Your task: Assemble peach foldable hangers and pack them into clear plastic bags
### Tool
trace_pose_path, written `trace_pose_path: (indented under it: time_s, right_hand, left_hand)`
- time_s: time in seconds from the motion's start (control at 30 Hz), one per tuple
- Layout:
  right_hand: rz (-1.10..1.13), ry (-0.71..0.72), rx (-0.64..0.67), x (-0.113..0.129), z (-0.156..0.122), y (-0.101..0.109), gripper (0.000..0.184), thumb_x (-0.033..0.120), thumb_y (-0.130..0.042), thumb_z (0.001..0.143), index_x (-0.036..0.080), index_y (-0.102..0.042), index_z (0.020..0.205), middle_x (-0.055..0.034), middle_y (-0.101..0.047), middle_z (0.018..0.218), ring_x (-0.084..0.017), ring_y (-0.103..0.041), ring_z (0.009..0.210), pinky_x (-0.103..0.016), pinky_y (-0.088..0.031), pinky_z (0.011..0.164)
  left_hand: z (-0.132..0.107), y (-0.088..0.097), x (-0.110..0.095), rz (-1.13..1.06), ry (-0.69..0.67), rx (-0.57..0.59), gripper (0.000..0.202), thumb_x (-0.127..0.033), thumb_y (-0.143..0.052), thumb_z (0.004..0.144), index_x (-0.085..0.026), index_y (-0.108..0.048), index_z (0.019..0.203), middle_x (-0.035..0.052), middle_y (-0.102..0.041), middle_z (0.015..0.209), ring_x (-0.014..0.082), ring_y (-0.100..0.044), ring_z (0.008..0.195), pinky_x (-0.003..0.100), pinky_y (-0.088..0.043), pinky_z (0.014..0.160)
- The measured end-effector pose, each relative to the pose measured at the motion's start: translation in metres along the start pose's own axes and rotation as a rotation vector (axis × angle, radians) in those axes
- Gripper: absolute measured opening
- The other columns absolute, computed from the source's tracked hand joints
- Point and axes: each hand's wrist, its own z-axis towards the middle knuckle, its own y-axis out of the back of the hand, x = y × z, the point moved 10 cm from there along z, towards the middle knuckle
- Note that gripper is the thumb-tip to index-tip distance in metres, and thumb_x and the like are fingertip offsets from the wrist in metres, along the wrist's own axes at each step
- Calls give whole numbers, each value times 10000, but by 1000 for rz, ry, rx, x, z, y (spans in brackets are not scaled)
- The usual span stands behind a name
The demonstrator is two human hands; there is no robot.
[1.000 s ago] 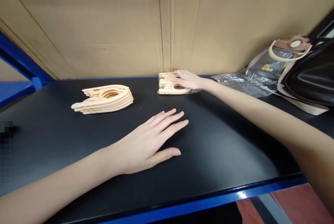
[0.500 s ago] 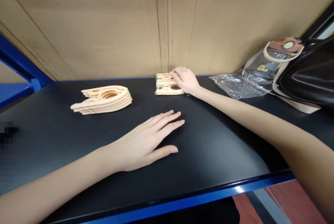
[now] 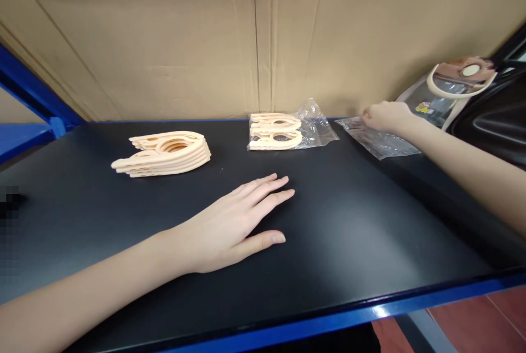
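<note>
My left hand (image 3: 242,218) lies flat on the black tabletop, palm down and fingers spread, with nothing in it. At the right, my right hand (image 3: 386,115) is closed, its fingers pinched on a clear plastic bag (image 3: 380,144); the fingertips are partly hidden. Beyond my left hand, near the back edge, a clear bag holds cream folding hangers (image 3: 276,132), its loose end spread to the right. To the left is an unwrapped stack of several cream folding hangers (image 3: 164,155), lying flat.
A clear water bottle (image 3: 450,92) with a brown lid and cream handle leans against a black bag (image 3: 503,117) at the right. Cardboard (image 3: 184,40) stands behind the tabletop (image 3: 329,254). A blue frame (image 3: 33,95) rises at the left, and a blue rail edges the front.
My right hand has left the bagged hangers and moved right to the loose plastic bag, uncovering the bagged hangers' loose end. My left hand has stayed in place; the view has shifted slightly.
</note>
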Motion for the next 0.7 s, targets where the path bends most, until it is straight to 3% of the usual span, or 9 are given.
trace_pose_path:
  time_s: [0.07, 0.13, 0.17, 0.2, 0.27, 0.4, 0.5, 0.6, 0.7]
  right_hand:
    - [-145, -45, 131, -7, -20, -4, 235, 362, -503, 1033, 243, -666, 1153, -90, -647, 1240, -170, -650, 1044, -331, -556, 885]
    - [-266, -56, 242, 1, -45, -5, 204, 383, -559, 1006, 220, -676, 1043, -54, -692, 1068, -145, -661, 880, -308, -567, 777]
    - [-314, -40, 290, 13, -59, -5, 211, 384, -603, 978, 220, -674, 866, -30, -696, 878, -132, -638, 746, -287, -543, 682]
    - [-351, -11, 326, 29, -74, -4, 334, 352, -673, 913, 223, -607, 611, -52, -642, 652, -170, -598, 593, -323, -479, 551]
    - [-389, 82, 384, 73, -105, -3, 471, 296, -694, 837, 252, -471, 424, -80, -539, 474, -215, -535, 472, -367, -357, 465]
    - [-424, 336, 440, 185, -154, -12, 394, 326, -493, 929, 266, -632, 566, -101, -626, 567, -208, -529, 445, -334, -277, 415]
    - [-537, 472, 293, 245, -158, -18, 398, 360, -448, 963, 206, -691, 688, -116, -612, 565, -217, -541, 458, -331, -301, 410]
    - [-583, 450, 191, 261, -143, -25, 429, 336, -394, 1010, 161, -680, 742, -120, -609, 595, -217, -576, 488, -320, -333, 418]
    - [-419, 476, 206, 259, -132, -29, 426, 350, -367, 1035, 144, -678, 828, -104, -636, 678, -202, -603, 512, -309, -346, 409]
  left_hand:
    - [0, 0, 1, 1, 10, 2, 589, -528, -379, 1052, -246, -309, 1564, 70, -280, 1663, 241, -216, 1547, 453, -271, 1250]
    - [0, 1, 1, 4, 18, -6, 587, -525, -379, 1053, -243, -308, 1562, 72, -283, 1663, 239, -211, 1548, 456, -271, 1249]
    - [1, 2, 1, 5, 19, -17, 584, -521, -378, 1054, -240, -308, 1561, 76, -286, 1661, 241, -211, 1548, 460, -274, 1247]
    - [1, 4, 0, 4, 19, -29, 580, -518, -371, 1056, -238, -307, 1560, 81, -288, 1660, 246, -213, 1547, 465, -277, 1245]
    - [2, 9, -3, -2, -3, -56, 592, -535, -341, 1056, -232, -299, 1563, 96, -286, 1659, 264, -210, 1547, 482, -275, 1241]
    - [4, 11, -19, 1, -110, -14, 686, -634, -289, 1022, -217, -285, 1567, 111, -314, 1646, 289, -230, 1539, 493, -254, 1244]
    - [5, 11, -29, 33, -154, 28, 636, -616, -319, 1027, -199, -395, 1502, 118, -467, 1555, 278, -427, 1434, 440, -372, 1172]
    - [6, 17, -26, 116, -106, 19, 515, -535, -357, 1050, -171, -539, 1365, 127, -603, 1387, 265, -595, 1211, 409, -486, 1016]
    - [5, 25, -11, 214, -4, 22, 486, -514, -314, 1063, -171, -605, 1249, 121, -648, 1262, 260, -636, 1058, 412, -515, 907]
